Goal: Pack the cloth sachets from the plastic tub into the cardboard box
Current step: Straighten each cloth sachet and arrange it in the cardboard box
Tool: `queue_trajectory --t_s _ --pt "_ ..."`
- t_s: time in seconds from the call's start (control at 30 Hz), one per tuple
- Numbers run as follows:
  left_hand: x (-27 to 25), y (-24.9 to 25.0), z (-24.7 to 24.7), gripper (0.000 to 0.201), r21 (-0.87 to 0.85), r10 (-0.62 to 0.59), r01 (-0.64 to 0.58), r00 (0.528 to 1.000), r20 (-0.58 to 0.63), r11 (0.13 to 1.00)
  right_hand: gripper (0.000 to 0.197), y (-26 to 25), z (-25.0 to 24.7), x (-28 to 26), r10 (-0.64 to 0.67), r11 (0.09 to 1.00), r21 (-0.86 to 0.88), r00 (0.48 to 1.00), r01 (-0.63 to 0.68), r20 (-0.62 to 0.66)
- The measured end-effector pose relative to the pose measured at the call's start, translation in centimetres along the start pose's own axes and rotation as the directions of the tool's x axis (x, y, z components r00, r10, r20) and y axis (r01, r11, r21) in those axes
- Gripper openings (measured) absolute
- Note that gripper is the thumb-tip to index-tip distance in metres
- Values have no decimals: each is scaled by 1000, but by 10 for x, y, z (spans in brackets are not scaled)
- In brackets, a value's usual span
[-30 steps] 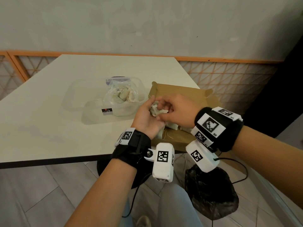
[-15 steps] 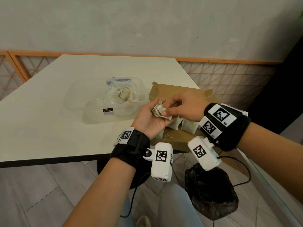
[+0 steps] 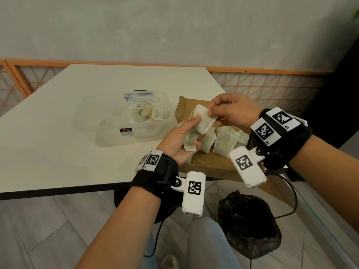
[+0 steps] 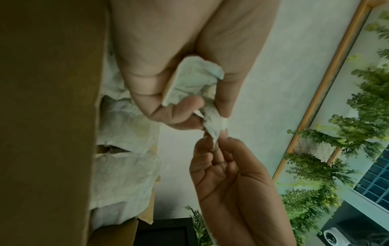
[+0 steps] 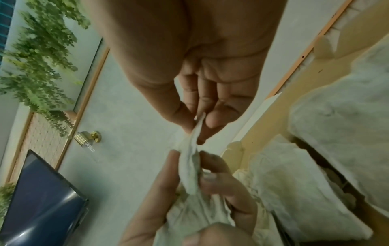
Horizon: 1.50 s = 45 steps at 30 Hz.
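Two hands share one cloth sachet (image 3: 204, 121) above the cardboard box (image 3: 211, 164): the right hand (image 3: 233, 110) pinches its top corner between thumb and fingertips. The left hand (image 3: 179, 139) clamps its lower end under the thumb, fingers curled round a second crumpled sachet (image 3: 190, 139).

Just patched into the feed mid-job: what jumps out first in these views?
Both hands meet over the cardboard box at the table's near right corner: the right hand pinches the top edge of a cloth sachet while the left hand holds it from below, with a crumpled one in its palm. Several sachets already stand in the box; more sit in the plastic tub to the left.
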State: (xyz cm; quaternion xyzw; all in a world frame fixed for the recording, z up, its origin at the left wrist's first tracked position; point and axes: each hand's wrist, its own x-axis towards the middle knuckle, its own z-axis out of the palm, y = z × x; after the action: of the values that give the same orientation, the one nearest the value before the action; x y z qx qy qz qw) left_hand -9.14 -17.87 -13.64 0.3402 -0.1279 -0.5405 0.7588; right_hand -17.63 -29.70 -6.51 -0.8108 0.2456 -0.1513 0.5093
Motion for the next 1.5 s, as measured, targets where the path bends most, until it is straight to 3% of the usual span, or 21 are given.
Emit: queue_trajectory --t_s 0.23,0.3,0.4,0.5,0.63,0.73,0.97,1.03,1.1,1.17,1.3,1.4,1.5 --pt "1 -1 0 2 32 38 -36 998 -46 999 19 2 -13 3 -47 955 -298 980 -13 -192" --pt "1 -1 -1 3 43 48 -46 998 -41 998 9 2 -12 1 -26 953 -303 989 -19 -145" --pt "3 -2 -2 4 78 75 -73 997 -24 994 41 0 -4 -3 -5 947 -323 1000 -4 -28" --pt "5 -4 -3 6 106 103 -99 994 -36 989 30 -1 2 -2 -89 896 -437 996 78 -3" --pt "7 -4 -4 12 109 114 -108 992 -52 988 12 -1 -1 1 -90 902 -428 994 59 -53" --pt "8 -4 -5 7 115 125 -117 990 -70 987 15 3 -1 2 -102 850 -524 992 48 -74" --pt "5 -2 -5 8 26 114 -113 992 -59 993 14 16 -23 13 31 667 -728 982 -159 -186" --pt "5 -2 -4 6 27 114 -112 991 -65 993 18 15 -28 11 -26 716 -686 978 -125 -205" --pt "5 -2 -3 5 37 118 -116 990 -71 993 17 10 -24 4 -154 846 -534 963 13 -221" --pt "5 -2 -2 5 41 122 -119 990 -68 992 16 0 -15 -5 -228 914 -378 957 147 -179" --pt "3 -3 -4 12 -1 147 -147 989 4 989 25 -7 -4 -7 -133 882 -445 988 154 77" --pt "2 -1 -7 20 -133 210 -204 977 36 970 20 1 -6 -2 -149 849 -509 988 143 28" --pt "1 0 -10 22 -273 274 -260 962 16 926 23 6 -8 -1 -54 765 -640 998 69 43"
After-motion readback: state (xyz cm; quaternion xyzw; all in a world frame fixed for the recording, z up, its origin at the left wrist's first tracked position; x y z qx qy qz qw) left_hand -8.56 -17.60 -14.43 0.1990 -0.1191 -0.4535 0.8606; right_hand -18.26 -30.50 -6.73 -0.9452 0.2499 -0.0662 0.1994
